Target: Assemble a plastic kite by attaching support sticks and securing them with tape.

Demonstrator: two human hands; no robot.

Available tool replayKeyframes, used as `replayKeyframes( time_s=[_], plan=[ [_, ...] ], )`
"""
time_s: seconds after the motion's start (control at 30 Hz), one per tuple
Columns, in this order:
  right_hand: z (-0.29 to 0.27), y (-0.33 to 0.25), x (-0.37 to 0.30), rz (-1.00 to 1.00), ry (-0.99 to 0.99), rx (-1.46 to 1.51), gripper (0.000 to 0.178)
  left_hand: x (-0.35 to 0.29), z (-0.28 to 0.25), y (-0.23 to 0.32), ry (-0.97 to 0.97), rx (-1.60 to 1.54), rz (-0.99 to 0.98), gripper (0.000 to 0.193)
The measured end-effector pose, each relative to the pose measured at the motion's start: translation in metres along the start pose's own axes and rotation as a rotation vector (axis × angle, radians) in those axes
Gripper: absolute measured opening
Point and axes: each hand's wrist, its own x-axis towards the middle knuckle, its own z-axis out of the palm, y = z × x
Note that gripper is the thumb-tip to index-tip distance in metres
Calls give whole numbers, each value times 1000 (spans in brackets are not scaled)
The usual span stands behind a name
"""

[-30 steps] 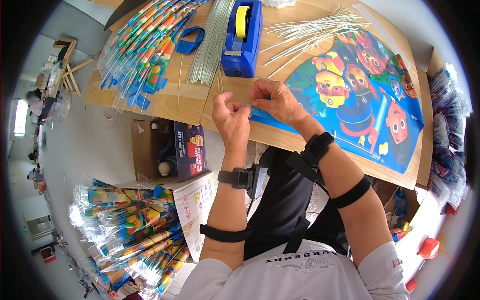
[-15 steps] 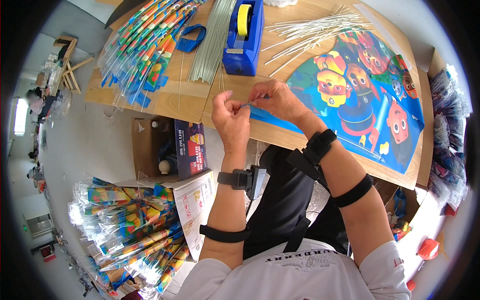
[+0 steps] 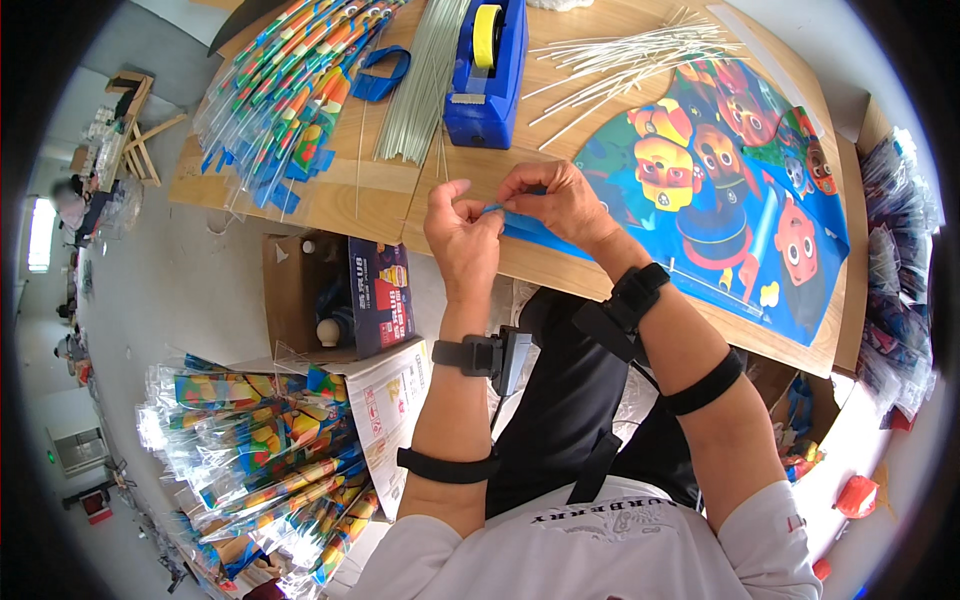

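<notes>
A blue kite sail (image 3: 700,225), printed with bright cartoon animal faces, lies spread over the right part of the table. Its left tip reaches my hands at the table's near edge. My left hand (image 3: 464,240) pinches that blue tip between thumb and fingers. Close against it, my right hand (image 3: 558,205) pinches the same tip from the right, with the fingers bent. A bit of blue shows between the fingertips; whether anything else is held there is hidden. Just beyond my hands stands a blue tape dispenser (image 3: 487,105) with a yellow roll (image 3: 487,38).
Thin pale rods (image 3: 420,90) lie in a bundle left of the dispenser, and more loose rods (image 3: 625,65) are at its right. Folded kites in clear sleeves (image 3: 290,100) cover the table's far left. Below left, a carton (image 3: 300,290) and a heap of packed kites (image 3: 270,430) sit beside me.
Both hands keep pinching the sail's tip near the same spot. The right fingers have shifted slightly, and a little more blue shows at the fingertips.
</notes>
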Motion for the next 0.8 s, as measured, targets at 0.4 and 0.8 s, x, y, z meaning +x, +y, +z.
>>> replayKeyframes(
  time_s=[0.4, 0.8],
  plan=[
    [6, 0, -3, -49, 46, 22, 6, 5, -3, -6, 34, 18, 100, 37],
    [7, 12, -1, -186, 131, -99, 4, 5, -4, -15, 62, -93, 114, 40]
  ],
)
